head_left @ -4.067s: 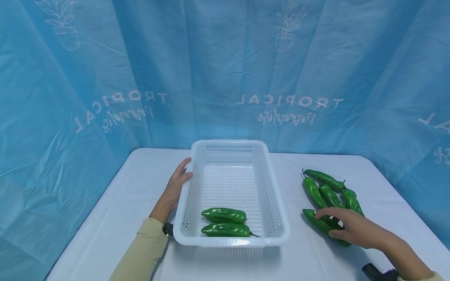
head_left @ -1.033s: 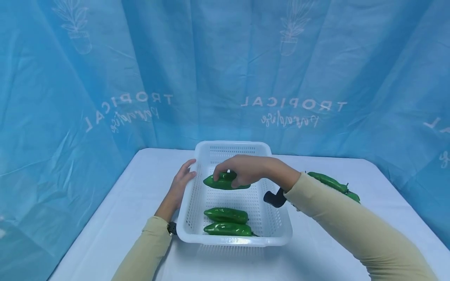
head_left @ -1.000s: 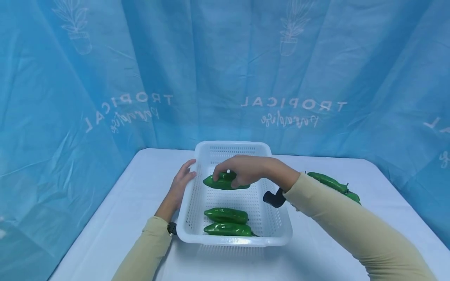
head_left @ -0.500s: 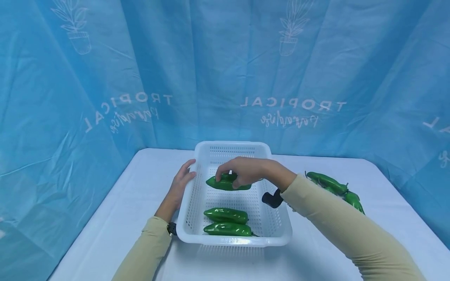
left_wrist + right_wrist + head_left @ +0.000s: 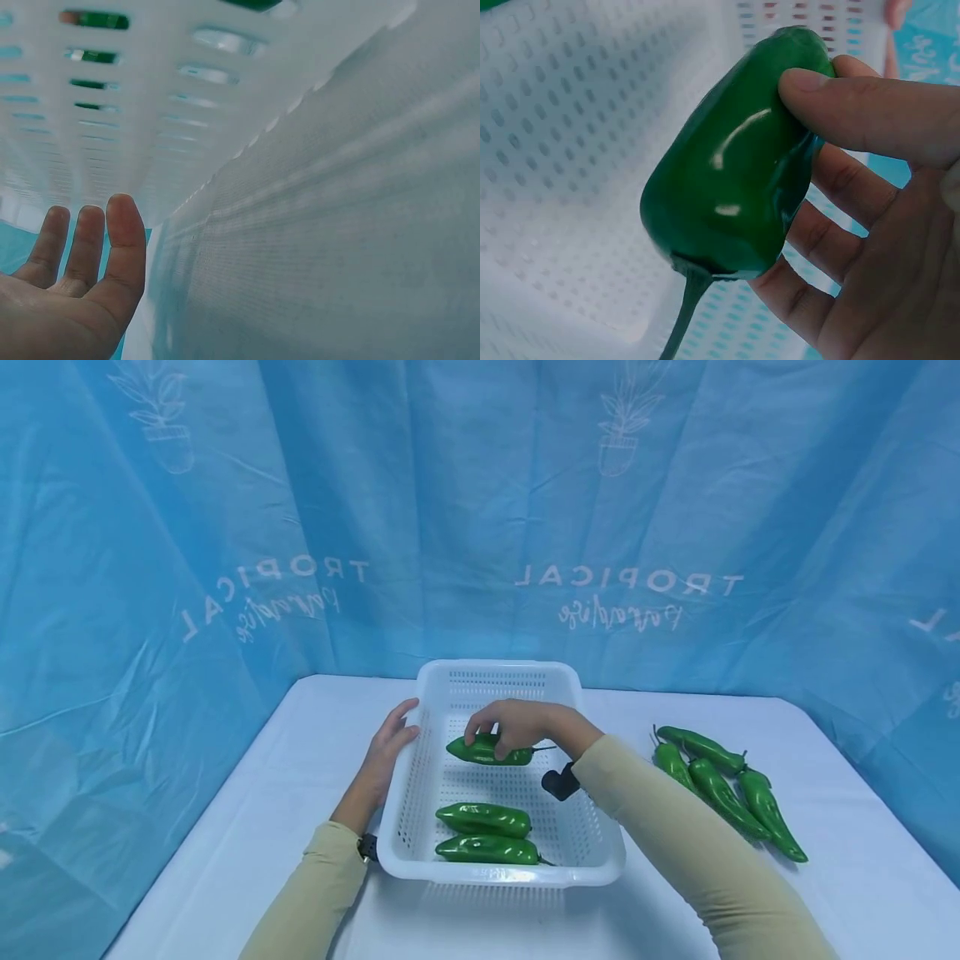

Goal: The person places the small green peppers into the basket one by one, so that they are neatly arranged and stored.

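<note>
My right hand point(image 5: 521, 722) pinches a glossy green chili pepper point(image 5: 517, 758) between thumb and fingers, over the far half of the white perforated plastic basket point(image 5: 495, 874). In the right wrist view the thumb lies on top of this pepper point(image 5: 727, 180), fingers curl beneath, and its stem points down. Two more green peppers point(image 5: 483, 818) lie side by side at the basket's near end. My left hand point(image 5: 377, 764) rests at the basket's left rim. In the left wrist view its fingers point(image 5: 124, 251) are extended beside the slotted wall.
Several green peppers point(image 5: 723, 793) lie in a group on the white tablecloth point(image 5: 225, 860), right of the basket. A blue printed curtain point(image 5: 480, 527) hangs behind and at the sides. A black wrist device point(image 5: 561, 782) hangs over the basket's right side.
The right hand has brought a pepper from the right-hand group into the basket. In the last second it has shifted slightly right and nearer, with the pepper held. The left hand stays at the rim.
</note>
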A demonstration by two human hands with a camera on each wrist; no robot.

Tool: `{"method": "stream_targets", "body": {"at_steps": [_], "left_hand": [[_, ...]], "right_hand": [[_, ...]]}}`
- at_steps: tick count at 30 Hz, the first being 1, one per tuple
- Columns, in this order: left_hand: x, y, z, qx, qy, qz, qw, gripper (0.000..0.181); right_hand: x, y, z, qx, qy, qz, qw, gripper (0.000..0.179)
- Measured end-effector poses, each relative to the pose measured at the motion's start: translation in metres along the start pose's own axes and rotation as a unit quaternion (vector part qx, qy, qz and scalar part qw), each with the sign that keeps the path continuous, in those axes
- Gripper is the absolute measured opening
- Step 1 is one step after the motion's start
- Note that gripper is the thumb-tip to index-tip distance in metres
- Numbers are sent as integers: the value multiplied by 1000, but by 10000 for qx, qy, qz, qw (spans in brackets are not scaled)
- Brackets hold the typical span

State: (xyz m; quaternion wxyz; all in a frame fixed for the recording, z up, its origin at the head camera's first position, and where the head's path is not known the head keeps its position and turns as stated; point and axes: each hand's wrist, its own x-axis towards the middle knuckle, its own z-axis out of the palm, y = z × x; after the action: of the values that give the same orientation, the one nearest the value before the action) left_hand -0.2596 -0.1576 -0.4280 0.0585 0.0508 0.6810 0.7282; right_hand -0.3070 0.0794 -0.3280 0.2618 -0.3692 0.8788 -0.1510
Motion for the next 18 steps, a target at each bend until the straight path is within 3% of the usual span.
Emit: {"method": "stream_targets", "body": {"at_steps": [11,18], "left_hand": [[1,-1,0,-128,-68,-53,9999,53],[1,0,-1,-83,-59,-8,9999,53]], "right_hand": [[22,16,27,546,-172,642,9963,49],[28,19,31,600,-164,739,9953,47]]}}
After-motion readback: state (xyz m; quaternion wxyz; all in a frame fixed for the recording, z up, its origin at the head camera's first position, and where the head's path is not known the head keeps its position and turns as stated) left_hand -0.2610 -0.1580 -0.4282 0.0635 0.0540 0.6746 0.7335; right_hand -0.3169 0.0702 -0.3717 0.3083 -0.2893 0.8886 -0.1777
